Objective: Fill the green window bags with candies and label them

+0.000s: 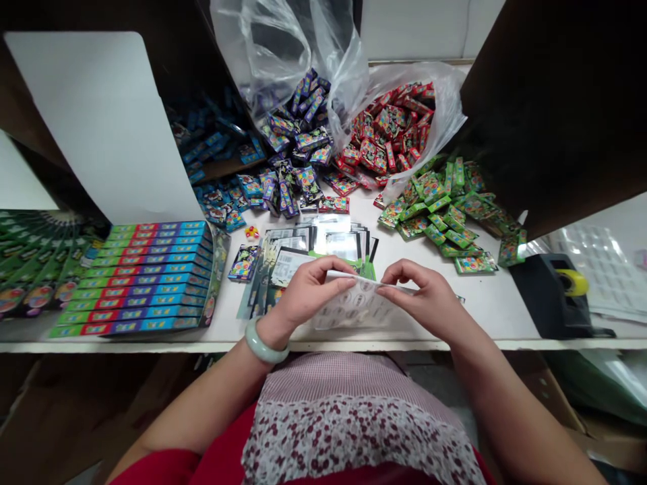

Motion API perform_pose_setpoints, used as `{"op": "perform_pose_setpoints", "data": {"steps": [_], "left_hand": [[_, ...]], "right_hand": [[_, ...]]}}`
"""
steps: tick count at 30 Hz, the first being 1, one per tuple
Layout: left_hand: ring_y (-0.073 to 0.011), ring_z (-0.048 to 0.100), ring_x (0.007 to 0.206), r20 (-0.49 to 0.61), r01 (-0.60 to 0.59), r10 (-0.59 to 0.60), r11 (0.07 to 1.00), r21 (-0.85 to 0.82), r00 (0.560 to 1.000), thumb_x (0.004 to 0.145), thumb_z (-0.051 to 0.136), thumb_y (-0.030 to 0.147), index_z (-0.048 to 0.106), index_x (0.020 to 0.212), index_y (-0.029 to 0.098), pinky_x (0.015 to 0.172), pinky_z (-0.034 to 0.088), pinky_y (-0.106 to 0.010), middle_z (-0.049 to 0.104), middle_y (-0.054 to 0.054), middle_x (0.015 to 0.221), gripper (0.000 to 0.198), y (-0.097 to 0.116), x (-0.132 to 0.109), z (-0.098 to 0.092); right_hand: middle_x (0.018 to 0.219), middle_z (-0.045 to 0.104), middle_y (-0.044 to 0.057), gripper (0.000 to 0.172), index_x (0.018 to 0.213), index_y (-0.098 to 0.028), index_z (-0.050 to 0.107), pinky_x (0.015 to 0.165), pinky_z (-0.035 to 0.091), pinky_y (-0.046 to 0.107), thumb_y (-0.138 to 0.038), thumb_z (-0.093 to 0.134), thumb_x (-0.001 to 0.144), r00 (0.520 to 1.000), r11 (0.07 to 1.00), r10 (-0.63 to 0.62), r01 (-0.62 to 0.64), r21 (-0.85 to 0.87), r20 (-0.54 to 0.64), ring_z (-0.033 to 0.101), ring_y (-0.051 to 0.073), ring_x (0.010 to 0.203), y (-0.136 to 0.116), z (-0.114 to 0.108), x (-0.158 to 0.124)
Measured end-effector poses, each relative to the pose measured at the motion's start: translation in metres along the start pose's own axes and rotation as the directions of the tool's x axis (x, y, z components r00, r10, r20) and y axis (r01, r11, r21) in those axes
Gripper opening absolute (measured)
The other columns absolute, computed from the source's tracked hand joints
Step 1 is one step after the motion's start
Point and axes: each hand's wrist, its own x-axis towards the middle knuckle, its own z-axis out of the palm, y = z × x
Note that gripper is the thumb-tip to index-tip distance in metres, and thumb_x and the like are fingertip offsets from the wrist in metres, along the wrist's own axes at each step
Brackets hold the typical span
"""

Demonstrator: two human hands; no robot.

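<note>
My left hand (318, 286) and my right hand (417, 289) both pinch the top edge of a translucent sheet of round stickers (354, 306) between thumb and fingers. The sheet bends forward over the front of the white shelf, its round printed marks showing through. Behind my left hand lie spread printed cards (293, 259) with barcodes, in dark and green colours. A small purple box (244, 263) lies left of the cards, with a tiny red and yellow piece (251, 232) just behind it.
Several rows of multicoloured boxes (146, 276) fill an open display box with a white raised lid (101, 121) at left. Loose purple boxes (308, 138), red boxes (391, 131) in a plastic bag and green boxes (445, 209) lie behind. A black tape dispenser (548, 296) stands at right.
</note>
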Motion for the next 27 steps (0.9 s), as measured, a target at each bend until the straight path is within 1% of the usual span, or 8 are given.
{"op": "perform_pose_setpoints", "data": {"steps": [4,8,11,15,18,21,24,27], "left_hand": [[-0.0133,0.061,0.076,-0.016,0.013,-0.013,1.0,0.021,1.0,0.078,0.069,0.023,0.068,0.083,0.018,0.069,0.049,-0.025,0.068,-0.002,0.084,0.008,-0.0025,-0.0002,-0.0007],[-0.0145,0.062,0.08,-0.021,-0.052,0.054,0.996,0.067,0.998,0.078,0.069,0.022,0.069,0.083,0.018,0.075,0.049,-0.028,0.068,-0.003,0.085,0.006,-0.0037,0.0,-0.002],[-0.0141,0.061,0.081,0.0,-0.094,0.094,0.993,0.074,0.996,0.079,0.069,0.021,0.069,0.082,0.019,0.078,0.048,-0.028,0.067,-0.002,0.084,0.003,-0.0034,0.0004,-0.0022],[-0.0145,0.061,0.08,0.004,-0.072,0.072,0.994,0.084,0.997,0.079,0.069,0.021,0.069,0.083,0.018,0.077,0.048,-0.029,0.067,-0.003,0.084,0.004,-0.0018,0.0006,-0.0014],[-0.016,0.061,0.081,0.011,-0.101,0.1,0.989,0.105,0.995,0.079,0.068,0.02,0.069,0.082,0.018,0.078,0.048,-0.03,0.066,-0.004,0.084,0.004,-0.0011,0.0008,-0.0008],[-0.0163,0.061,0.083,0.03,-0.134,0.131,0.985,0.106,0.991,0.078,0.067,0.018,0.069,0.08,0.018,0.079,0.048,-0.03,0.066,-0.004,0.085,0.003,-0.0014,0.0008,-0.0009],[-0.0161,0.062,0.083,0.036,-0.118,0.115,0.989,0.094,0.993,0.078,0.066,0.017,0.07,0.079,0.018,0.079,0.048,-0.03,0.067,-0.004,0.084,0.004,-0.0021,0.0002,-0.0017],[-0.0166,0.063,0.085,0.006,-0.072,0.072,0.992,0.101,0.997,0.077,0.07,0.02,0.071,0.086,0.02,0.081,0.048,-0.031,0.07,-0.004,0.089,0.01,-0.0026,-0.0008,-0.0032]], "right_hand": [[0.076,0.064,0.0,0.008,0.079,-0.022,0.062,0.068,0.047,0.027,-0.027,0.067,0.081,0.999,1.0,-0.016,0.016,-0.003,-0.036,0.059,0.015,0.073,0.0031,0.0033,-0.0008],[0.079,0.067,0.002,0.009,0.083,-0.022,0.065,0.068,0.049,0.028,-0.03,0.067,0.082,0.999,1.0,0.012,-0.013,-0.01,-0.031,0.061,0.017,0.074,0.0044,0.0032,-0.0012],[0.077,0.067,0.001,0.006,0.081,-0.022,0.066,0.069,0.048,0.029,-0.028,0.066,0.082,0.999,0.999,-0.005,0.003,-0.046,-0.041,0.061,0.017,0.074,0.0053,0.0036,-0.0013],[0.077,0.066,0.001,0.005,0.078,-0.022,0.064,0.071,0.047,0.03,-0.023,0.063,0.083,0.994,0.995,-0.053,0.044,-0.089,-0.093,0.061,0.017,0.075,0.0075,0.0054,-0.0021],[0.079,0.066,0.001,0.003,0.08,-0.023,0.063,0.073,0.048,0.031,-0.023,0.062,0.083,0.992,0.994,-0.056,0.045,-0.102,-0.114,0.061,0.017,0.076,0.0098,0.0067,-0.0031],[0.083,0.068,0.002,0.011,0.092,-0.022,0.064,0.072,0.048,0.031,-0.028,0.065,0.082,0.995,0.995,-0.03,0.021,-0.098,-0.092,0.062,0.018,0.076,0.0109,0.007,-0.0034],[0.079,0.066,0.002,0.008,0.084,-0.021,0.065,0.068,0.048,0.029,-0.029,0.064,0.083,0.999,0.995,-0.008,0.004,-0.101,-0.037,0.06,0.017,0.074,0.0098,0.0061,-0.0029],[0.075,0.065,0.002,0.009,0.078,-0.021,0.064,0.066,0.047,0.028,-0.029,0.064,0.083,1.0,0.997,-0.001,0.0,-0.082,-0.017,0.059,0.017,0.072,0.008,0.0046,-0.0023]]}}
